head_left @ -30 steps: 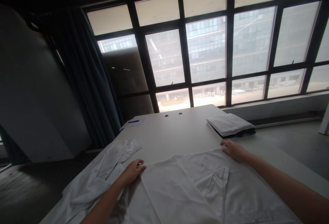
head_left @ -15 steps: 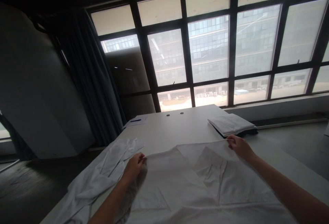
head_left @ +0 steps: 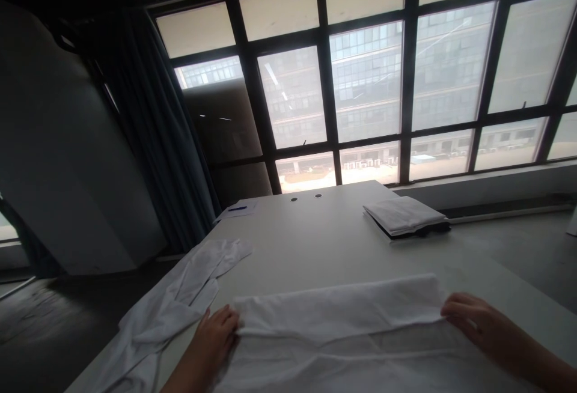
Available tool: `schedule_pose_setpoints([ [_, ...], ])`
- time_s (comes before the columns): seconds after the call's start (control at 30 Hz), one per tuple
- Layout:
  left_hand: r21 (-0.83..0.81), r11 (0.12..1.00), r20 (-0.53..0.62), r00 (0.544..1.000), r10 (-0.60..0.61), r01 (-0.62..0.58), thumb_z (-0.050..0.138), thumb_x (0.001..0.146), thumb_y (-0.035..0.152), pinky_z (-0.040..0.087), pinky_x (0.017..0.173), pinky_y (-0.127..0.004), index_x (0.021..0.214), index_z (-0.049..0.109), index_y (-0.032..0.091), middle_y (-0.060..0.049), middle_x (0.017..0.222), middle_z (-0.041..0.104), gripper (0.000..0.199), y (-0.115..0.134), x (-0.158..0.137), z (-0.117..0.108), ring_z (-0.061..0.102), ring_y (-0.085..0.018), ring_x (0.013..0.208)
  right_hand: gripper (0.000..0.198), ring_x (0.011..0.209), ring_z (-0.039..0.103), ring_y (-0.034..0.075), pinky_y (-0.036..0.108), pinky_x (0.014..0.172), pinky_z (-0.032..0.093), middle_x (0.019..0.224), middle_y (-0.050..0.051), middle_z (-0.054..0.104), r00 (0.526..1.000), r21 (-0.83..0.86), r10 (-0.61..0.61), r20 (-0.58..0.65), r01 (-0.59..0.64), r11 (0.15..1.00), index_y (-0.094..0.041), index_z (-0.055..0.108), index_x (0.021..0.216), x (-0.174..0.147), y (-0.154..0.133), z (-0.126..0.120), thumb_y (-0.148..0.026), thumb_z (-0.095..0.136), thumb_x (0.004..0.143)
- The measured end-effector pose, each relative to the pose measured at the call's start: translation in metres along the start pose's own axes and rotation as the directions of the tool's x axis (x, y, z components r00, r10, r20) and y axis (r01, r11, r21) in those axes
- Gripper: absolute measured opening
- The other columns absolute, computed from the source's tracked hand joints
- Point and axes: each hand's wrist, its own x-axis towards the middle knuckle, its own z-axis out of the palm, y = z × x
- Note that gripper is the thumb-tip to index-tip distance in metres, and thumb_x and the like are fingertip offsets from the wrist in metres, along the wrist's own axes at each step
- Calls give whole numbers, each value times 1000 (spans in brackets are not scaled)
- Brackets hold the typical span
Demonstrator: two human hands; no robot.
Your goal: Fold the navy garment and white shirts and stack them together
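Observation:
A white shirt (head_left: 342,369) lies in front of me on the table, its far part folded over toward me as a broad band (head_left: 338,309). At the band's left end, my left hand (head_left: 216,336) is closed on the cloth, its fingertips slightly blurred. My right hand (head_left: 478,324) pinches the band's right end between thumb and fingers. The near part of the shirt runs out of view at the bottom. Left of my left hand, a second white garment (head_left: 169,309) lies crumpled along the table's edge.
The white table (head_left: 297,243) reaches toward the windows. On its right side rests a folded stack of white cloth (head_left: 406,216) with black cloth beneath. Paper (head_left: 246,210) with a blue pen (head_left: 237,208) lies at the far left. A dark curtain (head_left: 153,134) hangs beyond.
Both hands have come down toward me, bringing the shirt's far edge over into a folded band. The tabletop beyond it is now uncovered. The stack and second garment have stayed put.

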Motion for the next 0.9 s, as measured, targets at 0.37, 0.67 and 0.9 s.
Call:
schedule_pose_setpoints([
  [0.37, -179, 931, -91, 948, 306, -318, 64, 92, 41, 33, 119, -63, 141, 54, 35, -7, 153, 51, 50, 137, 20, 40, 43, -33, 144, 20, 93, 65, 25, 37, 85, 52, 98, 8, 69, 986, -193, -136, -100, 115, 975, -27, 71, 98, 28, 4, 30, -32, 51, 98],
  [0.67, -255, 884, -108, 920, 376, -391, 64, 94, 27, 30, 119, -64, 106, 68, 27, -11, 133, 66, 13, 141, 37, 45, 52, -32, 136, 20, 103, 67, 27, 41, 94, 52, 107, 9, 71, 981, -92, -123, -149, 110, 990, -25, 71, 96, 41, 17, 31, -23, 52, 89],
  [0.9, -187, 867, -133, 887, 443, -461, 52, 100, 17, 38, 118, -53, 103, 65, 27, -6, 122, 70, 17, 154, 34, 41, 60, -24, 128, 20, 112, 66, 29, 43, 99, 51, 117, 10, 71, 979, -114, -79, -186, 59, 992, -25, 72, 90, 27, 28, 30, -25, 52, 91],
])
